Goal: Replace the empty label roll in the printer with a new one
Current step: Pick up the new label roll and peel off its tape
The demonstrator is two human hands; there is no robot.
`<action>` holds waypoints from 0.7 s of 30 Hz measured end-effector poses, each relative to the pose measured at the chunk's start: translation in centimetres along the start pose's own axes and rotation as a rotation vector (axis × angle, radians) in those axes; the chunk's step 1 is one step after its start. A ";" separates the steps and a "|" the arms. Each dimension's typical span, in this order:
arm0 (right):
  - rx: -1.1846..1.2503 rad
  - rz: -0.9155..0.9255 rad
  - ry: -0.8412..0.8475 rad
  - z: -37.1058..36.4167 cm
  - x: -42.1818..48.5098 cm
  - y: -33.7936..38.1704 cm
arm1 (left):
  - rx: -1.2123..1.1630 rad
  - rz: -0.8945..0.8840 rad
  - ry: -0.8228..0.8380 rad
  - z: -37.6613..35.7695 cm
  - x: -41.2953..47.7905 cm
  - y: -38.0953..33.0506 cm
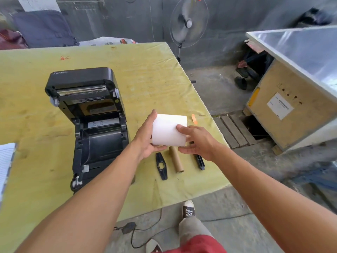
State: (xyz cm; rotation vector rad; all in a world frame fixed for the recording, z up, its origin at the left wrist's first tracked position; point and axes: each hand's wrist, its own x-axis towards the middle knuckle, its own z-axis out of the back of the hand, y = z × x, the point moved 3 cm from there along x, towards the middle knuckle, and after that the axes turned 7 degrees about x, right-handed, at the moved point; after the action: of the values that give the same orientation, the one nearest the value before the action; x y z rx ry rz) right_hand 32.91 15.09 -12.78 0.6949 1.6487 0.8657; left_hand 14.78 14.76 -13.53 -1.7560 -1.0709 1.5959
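Observation:
A new white label roll (168, 130) is held above the table, to the right of the black label printer (87, 125). My left hand (145, 136) grips the roll's left end, and my right hand (197, 141) holds its right end with fingers over the face. The printer's lid stands open and its roll bay looks empty. On the yellow table lie the empty brown cardboard core (176, 159), a flat black roll-holder piece (161, 166) and a black spindle part (199, 160), all just below my hands.
The yellow-covered table (145, 70) ends at its right edge near my right arm. A wooden crate (291, 106) and a standing fan (187, 24) are beyond it. A lined notebook (6, 161) lies at the left edge. A power adapter and cable (128, 228) lie on the floor.

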 end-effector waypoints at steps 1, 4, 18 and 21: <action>0.034 -0.016 -0.002 -0.1 -0.6 -0.2 | 0.000 -0.001 0.024 0.1 -0.5 0.2; 0.127 -0.060 -0.001 -0.3 -1.9 -0.4 | 0.102 -0.064 0.050 0.6 -1.9 0.4; -0.062 -0.235 -0.042 -0.5 -1.6 0.9 | 0.226 -0.307 -0.327 -2.0 -3.0 1.8; -0.074 -0.237 -0.045 0.4 -1.4 1.2 | 0.166 -0.289 -0.370 -2.9 -2.7 2.1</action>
State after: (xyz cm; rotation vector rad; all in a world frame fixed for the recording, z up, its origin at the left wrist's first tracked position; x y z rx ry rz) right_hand 33.65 14.75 -11.07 0.4536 1.6131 0.7306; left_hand 18.10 11.74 -13.33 -1.1645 -1.2530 1.8013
